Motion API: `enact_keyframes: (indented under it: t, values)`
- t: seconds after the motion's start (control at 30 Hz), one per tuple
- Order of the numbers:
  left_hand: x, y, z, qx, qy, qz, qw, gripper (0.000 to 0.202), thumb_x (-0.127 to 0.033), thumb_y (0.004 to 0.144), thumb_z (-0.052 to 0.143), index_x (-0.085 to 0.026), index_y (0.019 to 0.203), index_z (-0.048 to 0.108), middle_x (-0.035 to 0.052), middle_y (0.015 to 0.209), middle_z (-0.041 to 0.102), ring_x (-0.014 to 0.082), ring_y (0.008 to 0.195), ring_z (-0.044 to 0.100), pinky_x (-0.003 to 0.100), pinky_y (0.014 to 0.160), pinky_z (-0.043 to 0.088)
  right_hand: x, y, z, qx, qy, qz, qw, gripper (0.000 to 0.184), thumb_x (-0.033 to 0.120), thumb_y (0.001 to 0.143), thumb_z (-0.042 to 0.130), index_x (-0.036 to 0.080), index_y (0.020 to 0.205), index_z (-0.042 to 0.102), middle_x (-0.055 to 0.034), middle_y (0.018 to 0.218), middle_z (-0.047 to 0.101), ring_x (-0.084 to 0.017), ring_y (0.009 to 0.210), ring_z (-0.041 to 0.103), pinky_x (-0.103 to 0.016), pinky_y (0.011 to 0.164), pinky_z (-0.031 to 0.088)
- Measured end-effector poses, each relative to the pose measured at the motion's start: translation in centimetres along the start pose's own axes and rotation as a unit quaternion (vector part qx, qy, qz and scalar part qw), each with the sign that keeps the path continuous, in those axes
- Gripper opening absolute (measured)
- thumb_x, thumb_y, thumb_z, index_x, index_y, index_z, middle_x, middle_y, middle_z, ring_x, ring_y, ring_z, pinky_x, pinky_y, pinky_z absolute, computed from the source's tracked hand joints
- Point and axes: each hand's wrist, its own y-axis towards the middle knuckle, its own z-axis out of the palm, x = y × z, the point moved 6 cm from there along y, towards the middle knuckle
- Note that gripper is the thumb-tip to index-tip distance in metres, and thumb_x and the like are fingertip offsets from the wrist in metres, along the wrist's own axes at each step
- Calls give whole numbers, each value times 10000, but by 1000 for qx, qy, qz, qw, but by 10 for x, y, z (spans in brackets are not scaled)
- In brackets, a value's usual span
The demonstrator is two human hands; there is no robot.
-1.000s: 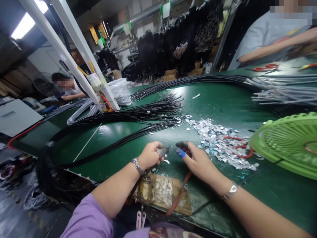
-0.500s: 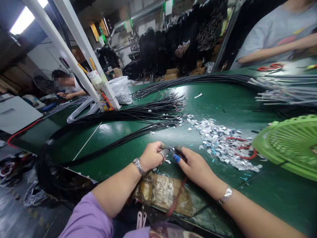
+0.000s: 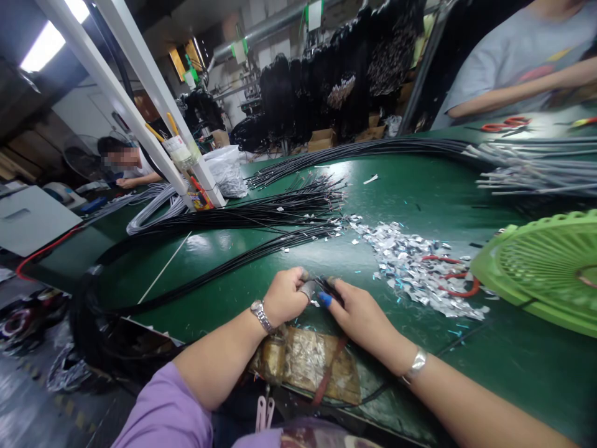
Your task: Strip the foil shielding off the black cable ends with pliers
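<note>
Both hands meet above the front of the green table, fingertips nearly touching. My left hand (image 3: pixel 291 297) is closed in a pinch, with grey coverings on its fingertips. Between the hands shows a thin black cable end (image 3: pixel 319 283), small and partly hidden by the fingers. On the other side of it, my right hand (image 3: pixel 352 306) is closed with thumb and fingers pressed together; a blue covering sits on one fingertip. Just below the hands lies a worn taped board (image 3: pixel 308 361) with a reddish strap across it. Beyond them, bundles of black cables (image 3: pixel 261 208) stretch across the table.
A pile of silvery foil scraps (image 3: pixel 410 264) lies right of the hands, with red-handled pliers (image 3: pixel 459 289) in it. A green fan (image 3: pixel 545 267) stands at the right edge. Grey-ended cables (image 3: pixel 527 168) lie near a co-worker in grey. White posts (image 3: pixel 153 99) rise at the left.
My right hand has shifted slightly left, closer to my left hand. The left hand stays nearly in place, and the whole view has moved a little.
</note>
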Motion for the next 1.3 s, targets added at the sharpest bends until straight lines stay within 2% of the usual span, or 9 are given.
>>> enact_keyframes:
  t: [0.07,0.2,0.3,0.5,0.57,0.67,0.77,1.07,1.3]
  values:
    - [1,0,1,8,-1,-10,1000,31,-153,742,534,-137,718,545,-47,511,522,45,383,396,166,394,274,0,0,1,1,1,-6,1000,90,196,809,456,222,750,519,-40,684,639,-192,601,592,-277,556,412]
    - [6,0,4,41,-30,-81,995,14,-143,738,548,-140,728,538,-56,479,511,47,338,382,163,357,252,-1,1,2,7,-13,-16,1000,92,174,790,470,214,777,552,-39,686,643,-192,611,595,-272,561,415]
    - [7,0,4,43,-53,-103,992,30,-163,753,551,-143,743,530,-60,471,516,45,315,387,152,337,242,-1,1,2,8,-29,-15,999,107,173,794,471,206,813,571,-47,714,655,-196,642,605,-272,579,420]
    - [10,7,-6,-20,-95,-78,992,112,-217,785,553,-147,709,510,-58,459,509,45,306,385,156,330,250,10,-5,9,56,-45,-32,997,108,154,794,462,202,766,554,-58,726,659,-198,656,610,-274,599,415]
    - [11,9,-8,-27,-106,-80,991,127,-220,788,552,-152,695,498,-60,454,503,45,303,384,155,326,249,8,-4,6,40,-41,-26,998,95,170,800,463,207,751,535,-48,695,640,-190,615,590,-272,566,400]
    - [10,8,-7,-25,-117,-82,989,141,-235,784,562,-157,692,489,-65,448,498,44,299,380,153,322,247,3,-2,-3,-8,-23,-19,1000,95,219,825,449,212,760,519,-46,693,627,-188,601,573,-276,541,392]
    - [7,6,-5,-11,-116,-75,990,154,-263,772,587,-153,710,500,-68,448,498,41,300,381,149,323,257,1,0,-7,-30,-7,-33,999,114,238,838,428,214,776,521,-50,710,630,-192,618,576,-284,547,406]
    - [6,3,-1,2,-81,-63,995,144,-267,763,595,-141,737,531,-57,464,511,47,324,394,160,344,266,-3,-1,0,-21,-17,-30,999,146,217,852,425,202,859,571,-71,803,678,-212,729,630,-308,662,473]
    - [2,1,-3,-11,-33,-24,999,53,-186,735,562,-136,720,554,-60,475,501,44,359,362,177,392,253,-3,-1,1,-13,-25,-31,999,159,196,841,426,201,862,583,-71,790,674,-211,715,627,-302,650,468]
